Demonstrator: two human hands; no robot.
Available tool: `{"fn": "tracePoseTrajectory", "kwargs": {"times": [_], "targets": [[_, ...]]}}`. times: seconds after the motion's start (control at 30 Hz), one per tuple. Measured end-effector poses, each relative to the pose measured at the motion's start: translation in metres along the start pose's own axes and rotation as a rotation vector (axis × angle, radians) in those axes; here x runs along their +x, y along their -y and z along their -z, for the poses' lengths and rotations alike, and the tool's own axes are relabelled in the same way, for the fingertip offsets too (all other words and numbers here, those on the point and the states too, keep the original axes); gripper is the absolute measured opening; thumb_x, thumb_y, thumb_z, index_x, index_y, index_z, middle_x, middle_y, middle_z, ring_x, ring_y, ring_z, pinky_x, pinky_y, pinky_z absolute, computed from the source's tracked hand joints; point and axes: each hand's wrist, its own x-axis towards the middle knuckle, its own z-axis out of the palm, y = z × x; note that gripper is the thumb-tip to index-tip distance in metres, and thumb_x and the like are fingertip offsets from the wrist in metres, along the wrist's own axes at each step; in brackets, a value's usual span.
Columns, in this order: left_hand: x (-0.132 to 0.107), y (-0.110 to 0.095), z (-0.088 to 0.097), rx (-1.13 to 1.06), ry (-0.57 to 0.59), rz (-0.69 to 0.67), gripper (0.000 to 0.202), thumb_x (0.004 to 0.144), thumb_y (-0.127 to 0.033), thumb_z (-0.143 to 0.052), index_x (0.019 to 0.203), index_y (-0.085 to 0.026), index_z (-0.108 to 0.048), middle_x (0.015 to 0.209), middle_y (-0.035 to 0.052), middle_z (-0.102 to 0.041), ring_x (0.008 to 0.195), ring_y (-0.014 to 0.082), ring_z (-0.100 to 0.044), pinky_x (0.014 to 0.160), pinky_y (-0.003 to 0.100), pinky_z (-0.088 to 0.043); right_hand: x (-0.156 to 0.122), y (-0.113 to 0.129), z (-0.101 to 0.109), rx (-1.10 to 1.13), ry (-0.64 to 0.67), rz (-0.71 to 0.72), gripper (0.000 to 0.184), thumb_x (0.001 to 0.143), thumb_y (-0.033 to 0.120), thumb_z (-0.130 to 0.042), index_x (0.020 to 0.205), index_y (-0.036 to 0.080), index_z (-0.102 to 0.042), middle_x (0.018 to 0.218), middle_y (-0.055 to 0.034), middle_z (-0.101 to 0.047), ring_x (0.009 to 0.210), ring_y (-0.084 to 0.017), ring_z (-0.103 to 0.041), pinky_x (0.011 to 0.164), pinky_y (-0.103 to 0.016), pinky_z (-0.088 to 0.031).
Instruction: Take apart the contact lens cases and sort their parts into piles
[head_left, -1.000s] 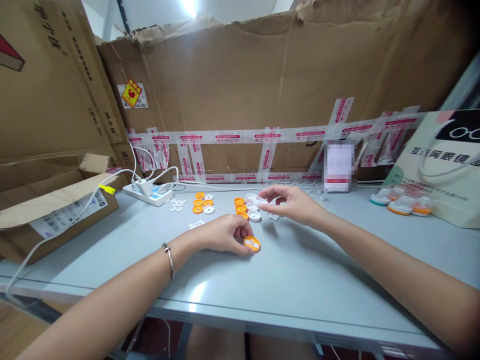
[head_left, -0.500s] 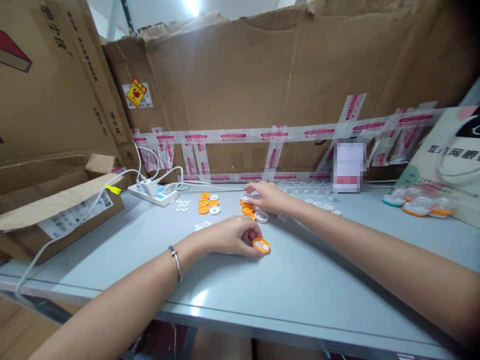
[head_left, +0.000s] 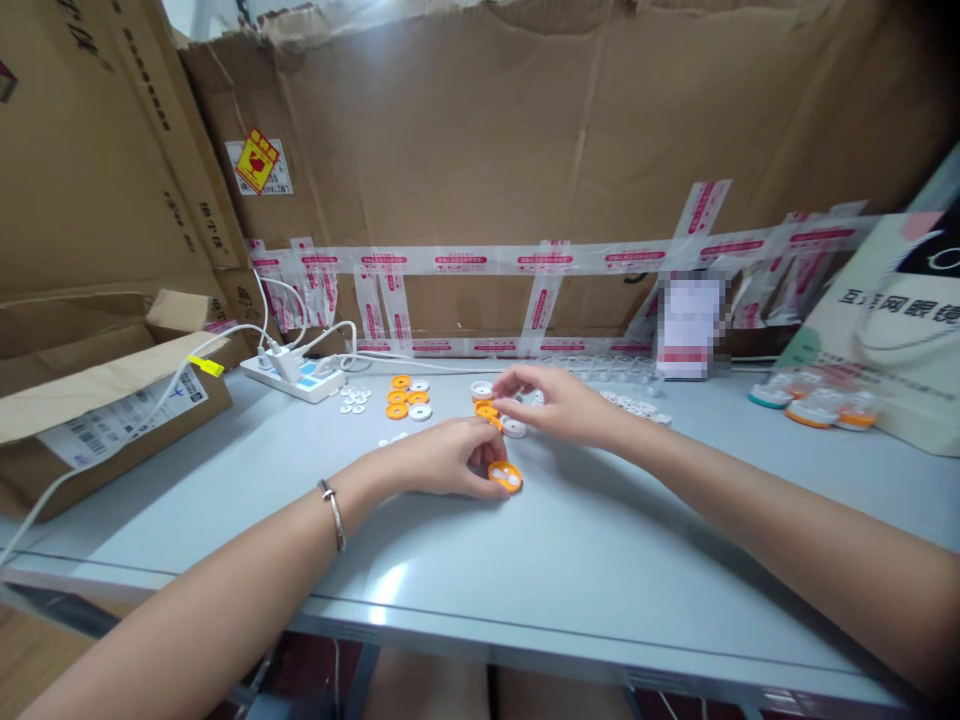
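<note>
My left hand is closed on the rim of an orange round plastic case with white pieces inside, low over the table. Just behind it, my right hand hovers with thumb and index finger apart, and nothing shows between them. Its fingertips are beside a white ring in a cluster of orange and white rings. An orange ring and another white ring belong to that cluster, which my hands partly cover.
More orange and white discs lie left of the cluster, near small white parts and a power strip. White toothed pieces lie right. Finished-looking capped cases stand far right. An open carton occupies the left; a phone-like screen leans behind.
My right hand has drawn slightly right, away from the white ring. My left hand keeps its hold on the orange case. The whole view has shifted a little.
</note>
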Motion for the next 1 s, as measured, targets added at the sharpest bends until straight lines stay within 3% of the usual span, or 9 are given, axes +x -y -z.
{"fn": "tracePoseTrajectory", "kwargs": {"times": [0.13,0.3,0.4,0.5,0.7,0.87,1.0], "targets": [[0.001,0.000,0.002,0.031,-0.024,-0.010,0.026,0.069,-0.036,-0.062,0.083,-0.016,-0.054,0.075,0.0001,-0.055,0.066,0.0113,-0.047,0.058,0.021,-0.036,-0.032,0.001,0.001,0.061,0.134,0.010,0.017,0.075,0.032,-0.053,0.082,0.017,-0.058,0.080,-0.0029,-0.060,0.072,-0.014,-0.053,0.064,-0.025,-0.040],[0.001,-0.001,0.006,0.049,0.010,-0.003,0.034,0.064,-0.042,-0.068,0.083,-0.015,-0.057,0.076,0.0004,-0.055,0.067,0.0120,-0.048,0.058,0.021,-0.035,-0.040,-0.004,-0.002,0.070,0.261,0.014,0.029,0.068,0.041,-0.061,0.085,0.018,-0.057,0.077,-0.0014,-0.056,0.069,-0.013,-0.048,0.062,-0.024,-0.038],[0.001,0.000,0.010,0.006,-0.005,-0.024,0.035,0.066,-0.042,-0.067,0.088,-0.016,-0.058,0.082,0.0017,-0.059,0.073,0.0128,-0.051,0.063,0.021,-0.037,-0.040,-0.002,-0.005,0.073,0.266,0.021,0.033,0.067,0.043,-0.063,0.088,0.019,-0.056,0.077,-0.0007,-0.054,0.069,-0.013,-0.047,0.061,-0.024,-0.037],[0.002,0.003,0.011,-0.015,-0.007,-0.037,0.021,0.074,-0.033,-0.061,0.085,-0.015,-0.060,0.086,0.0028,-0.061,0.077,0.0125,-0.054,0.067,0.022,-0.039,-0.042,0.000,-0.010,0.095,0.259,-0.007,0.034,0.066,0.040,-0.064,0.092,0.019,-0.056,0.074,0.0005,-0.051,0.067,-0.012,-0.046,0.060,-0.023,-0.036],[0.005,0.004,0.006,0.000,0.021,-0.016,0.014,0.074,-0.027,-0.061,0.080,-0.015,-0.064,0.081,0.0024,-0.064,0.072,0.0113,-0.056,0.063,0.019,-0.039,-0.041,-0.002,-0.023,0.187,0.249,-0.106,0.027,0.064,0.034,-0.066,0.082,0.015,-0.058,0.067,0.0024,-0.047,0.061,-0.010,-0.042,0.055,-0.022,-0.034],[0.011,-0.005,0.006,0.148,0.028,0.054,0.009,0.072,-0.024,-0.062,0.076,-0.017,-0.067,0.073,0.0008,-0.065,0.064,0.0111,-0.055,0.057,0.019,-0.037,-0.038,-0.008,-0.025,0.342,0.299,-0.133,0.030,0.061,0.032,-0.069,0.082,0.015,-0.057,0.066,0.0039,-0.046,0.061,-0.009,-0.042,0.055,-0.021,-0.034],[0.012,-0.010,0.010,0.271,0.089,-0.038,0.011,0.076,-0.019,-0.057,0.077,-0.018,-0.068,0.076,0.0020,-0.067,0.066,0.0119,-0.056,0.061,0.020,-0.038,-0.037,-0.011,-0.024,0.386,0.324,-0.157,0.032,0.060,0.031,-0.070,0.085,0.015,-0.058,0.066,0.0042,-0.046,0.060,-0.008,-0.041,0.055,-0.021,-0.034]]}}
